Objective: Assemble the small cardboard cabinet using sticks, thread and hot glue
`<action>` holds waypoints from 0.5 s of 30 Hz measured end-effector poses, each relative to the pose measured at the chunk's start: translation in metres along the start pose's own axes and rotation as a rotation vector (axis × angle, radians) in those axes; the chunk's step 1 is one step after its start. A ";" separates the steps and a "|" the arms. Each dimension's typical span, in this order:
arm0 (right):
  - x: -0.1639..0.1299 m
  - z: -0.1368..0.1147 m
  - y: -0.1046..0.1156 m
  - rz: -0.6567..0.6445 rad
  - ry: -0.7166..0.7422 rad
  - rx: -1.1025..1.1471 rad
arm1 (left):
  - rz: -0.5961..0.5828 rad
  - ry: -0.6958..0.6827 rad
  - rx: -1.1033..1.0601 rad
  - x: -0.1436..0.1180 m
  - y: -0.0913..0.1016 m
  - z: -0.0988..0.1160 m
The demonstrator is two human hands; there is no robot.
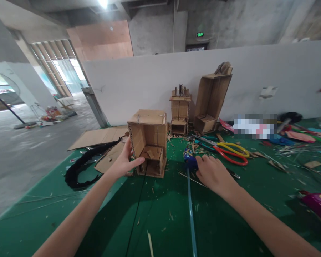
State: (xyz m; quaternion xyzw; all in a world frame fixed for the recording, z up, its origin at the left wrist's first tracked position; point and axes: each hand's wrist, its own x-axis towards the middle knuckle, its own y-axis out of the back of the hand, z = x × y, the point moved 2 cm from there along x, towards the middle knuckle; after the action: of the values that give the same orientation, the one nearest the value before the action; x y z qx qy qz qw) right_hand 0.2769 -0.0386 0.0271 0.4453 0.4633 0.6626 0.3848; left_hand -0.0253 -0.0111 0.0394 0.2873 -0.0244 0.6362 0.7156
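Observation:
A small open-fronted cardboard box (155, 132) stands upright on the green tabletop. It has a lower inner compartment, and a thin dark string (137, 210) runs from there toward me. My left hand (127, 160) grips the box at its left side, thumb at the front and fingers partly hidden behind the wall. To the right of the box, my right hand (210, 171) is closed on a dark-blue object (192, 163), whose exact kind I cannot make out. A long pale-blue strip (191, 210) stretches from beside that object toward me.
Two more cardboard structures (179, 110) (214, 96) stand by the white wall. Scissors with red and yellow handles (232, 153) lie beyond my right hand. Black braided material (80, 171) and flat cardboard (101, 137) lie left. A purple object (318, 207) sits at right; scraps litter the table.

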 end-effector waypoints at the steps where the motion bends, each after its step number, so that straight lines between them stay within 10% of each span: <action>1: 0.001 0.001 -0.001 0.003 -0.007 0.033 | -0.007 0.006 -0.041 0.005 0.000 -0.002; 9: 0.005 0.019 0.010 0.157 -0.115 0.265 | -0.025 0.188 -0.113 0.049 -0.010 0.036; 15: 0.002 0.022 0.022 0.403 -0.159 0.895 | -0.236 0.455 0.295 0.063 -0.007 0.081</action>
State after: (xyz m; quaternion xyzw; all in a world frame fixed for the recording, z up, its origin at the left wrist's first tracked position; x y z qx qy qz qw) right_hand 0.2945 -0.0365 0.0523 0.6967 0.5762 0.4239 0.0544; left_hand 0.0203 0.0097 0.1296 0.2391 0.2630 0.5933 0.7222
